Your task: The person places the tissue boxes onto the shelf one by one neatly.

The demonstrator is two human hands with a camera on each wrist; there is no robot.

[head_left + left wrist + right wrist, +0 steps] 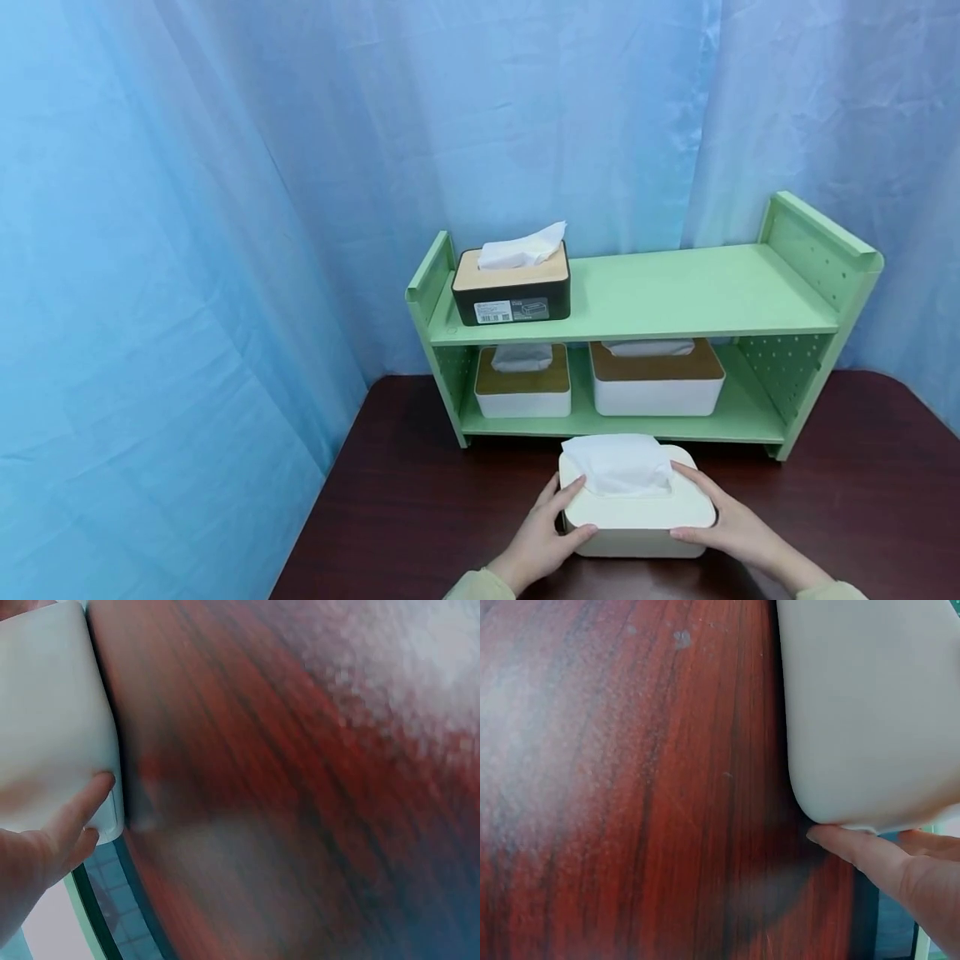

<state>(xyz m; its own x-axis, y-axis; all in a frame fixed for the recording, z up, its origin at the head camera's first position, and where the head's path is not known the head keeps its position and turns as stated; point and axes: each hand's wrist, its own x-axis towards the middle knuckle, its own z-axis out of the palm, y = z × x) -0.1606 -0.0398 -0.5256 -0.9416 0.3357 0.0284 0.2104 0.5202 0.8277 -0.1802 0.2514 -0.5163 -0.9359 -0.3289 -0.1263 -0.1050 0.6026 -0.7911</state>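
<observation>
A white tissue box (637,510) with a tissue (618,465) sticking out of its lid stands on the dark red table (420,508), just in front of the green shelf. My left hand (564,515) grips its left end, thumb on the near edge and fingers on the lid. My right hand (712,512) grips the right end the same way. In the left wrist view a fingertip (94,791) presses the box's white side (52,712). The right wrist view has the box's rounded corner (870,712) with my fingers (877,859) under its edge.
A green two-level shelf (675,292) stands at the back of the table against a blue curtain (187,250). A black tissue box (512,287) sits on its top left. Two white boxes with wooden lids (522,385) (656,379) fill the lower level.
</observation>
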